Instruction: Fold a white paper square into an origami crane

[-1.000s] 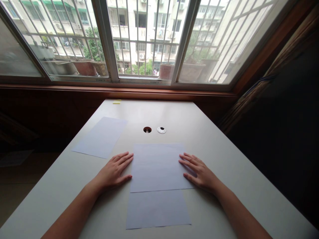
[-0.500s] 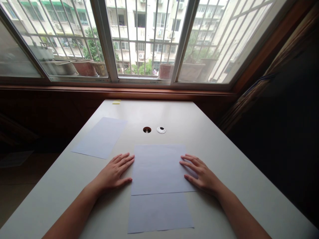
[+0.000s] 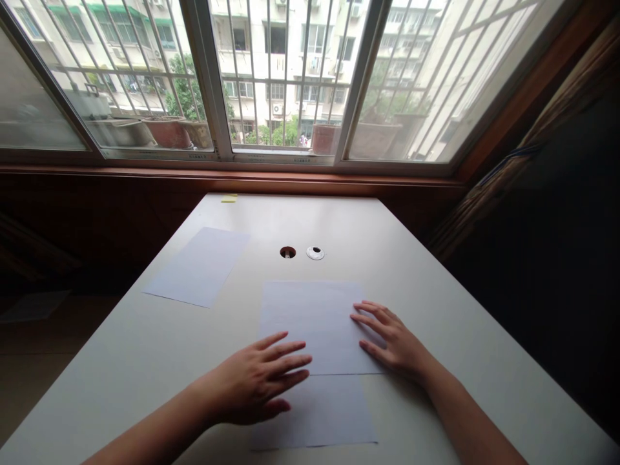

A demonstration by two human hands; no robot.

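A white sheet of paper lies in front of me on the white table, its near part folded up so a crease edge runs across it and a lower layer shows below. My left hand lies flat and open over the sheet's lower left, fingers stretched to the right along the fold edge. My right hand rests open on the sheet's right edge, fingers spread and pointing left. Neither hand holds anything.
A second white sheet lies at the table's left. A cable hole and its white cap sit beyond the folded sheet. A small yellow note lies at the far edge. A barred window and dark curtain stand behind and right.
My left hand has moved from the table beside the sheet's left edge down and right onto the sheet near the fold. My right hand has stayed put.
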